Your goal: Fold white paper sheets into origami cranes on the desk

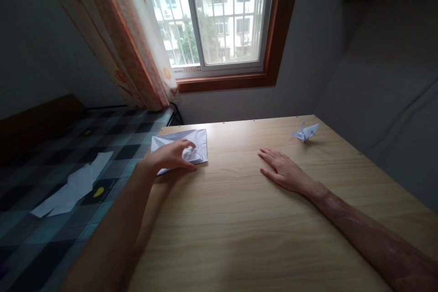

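My left hand [171, 156] rests on a stack of white paper sheets [195, 141] at the far left corner of the wooden table [239, 219]. Its fingers curl over the top sheet, pinching it. My right hand [285, 171] lies flat on the table near the middle, palm down, fingers stretched out and holding nothing. A small folded white paper crane [305, 132] stands at the far right of the table, well beyond my right hand.
A bed with a dark checked cover [68, 155] runs along the table's left side, with loose white paper [71, 187] on it. Behind the table are a barred window [219, 13] and a patterned curtain [130, 36]. A grey wall [383, 91] borders the right side.
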A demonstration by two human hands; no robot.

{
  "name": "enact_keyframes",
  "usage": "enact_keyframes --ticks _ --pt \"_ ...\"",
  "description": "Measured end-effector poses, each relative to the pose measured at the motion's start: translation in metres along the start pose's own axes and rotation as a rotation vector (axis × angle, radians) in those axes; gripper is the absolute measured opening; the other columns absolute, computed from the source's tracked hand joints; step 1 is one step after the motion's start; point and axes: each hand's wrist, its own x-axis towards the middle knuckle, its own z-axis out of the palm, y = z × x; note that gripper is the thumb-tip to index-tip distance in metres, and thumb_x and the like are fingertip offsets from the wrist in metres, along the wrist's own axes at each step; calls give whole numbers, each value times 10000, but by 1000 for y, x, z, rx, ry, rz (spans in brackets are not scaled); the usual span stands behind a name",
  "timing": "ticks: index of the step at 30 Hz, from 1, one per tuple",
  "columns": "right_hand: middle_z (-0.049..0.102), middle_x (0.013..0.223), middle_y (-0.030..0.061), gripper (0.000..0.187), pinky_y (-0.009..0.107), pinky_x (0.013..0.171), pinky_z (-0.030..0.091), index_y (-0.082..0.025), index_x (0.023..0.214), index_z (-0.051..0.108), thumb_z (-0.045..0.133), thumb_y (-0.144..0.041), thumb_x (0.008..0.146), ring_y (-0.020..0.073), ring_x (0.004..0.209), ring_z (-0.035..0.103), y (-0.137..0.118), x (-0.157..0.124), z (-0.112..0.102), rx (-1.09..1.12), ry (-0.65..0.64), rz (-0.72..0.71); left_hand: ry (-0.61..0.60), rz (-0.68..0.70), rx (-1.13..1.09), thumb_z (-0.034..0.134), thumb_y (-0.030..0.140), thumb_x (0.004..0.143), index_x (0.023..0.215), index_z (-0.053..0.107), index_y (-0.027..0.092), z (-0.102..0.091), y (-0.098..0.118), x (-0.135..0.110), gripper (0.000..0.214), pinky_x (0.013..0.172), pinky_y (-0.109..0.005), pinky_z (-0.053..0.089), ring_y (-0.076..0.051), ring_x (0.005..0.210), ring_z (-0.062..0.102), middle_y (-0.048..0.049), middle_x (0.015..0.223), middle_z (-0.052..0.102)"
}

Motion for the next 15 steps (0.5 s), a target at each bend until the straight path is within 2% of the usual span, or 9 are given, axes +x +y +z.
enact_keyframes --ticks 2,5,11,15 --pt "492 1713 139 598 574 1332 348 -246 1623 547 589 -469 1070 336 1605 450 0 0 0 6 8 -2 -65 -76 -63 887 659 658 1211 786 224 -4 -16 -2 711 1020 -400 564 -353 1142 749 -94 1220 806" --pt "501 1706 146 599 575 1327 357 -232 1617 553 586 -473 1071 336 1599 457 1 0 0 6 13 -9 -129 -69 -140 819 686 719 1138 828 244 -7 -26 -2 609 997 -367 567 -328 1133 754 -76 1202 830" --pt "508 1702 141 592 570 1321 369 -234 1614 551 590 -469 1071 329 1595 463 3 0 1 -7 16 -27 -155 -68 -247 838 667 740 1030 888 265 -19 -27 -7 498 969 -360 583 -325 1083 774 -66 1133 857" --pt "512 1699 145 582 566 1322 370 -225 1607 556 589 -457 1075 326 1594 466 4 -1 1 -9 17 -38 -159 -52 -265 811 666 786 1000 898 269 -19 -28 -9 460 945 -350 578 -312 1045 768 -61 1088 861"
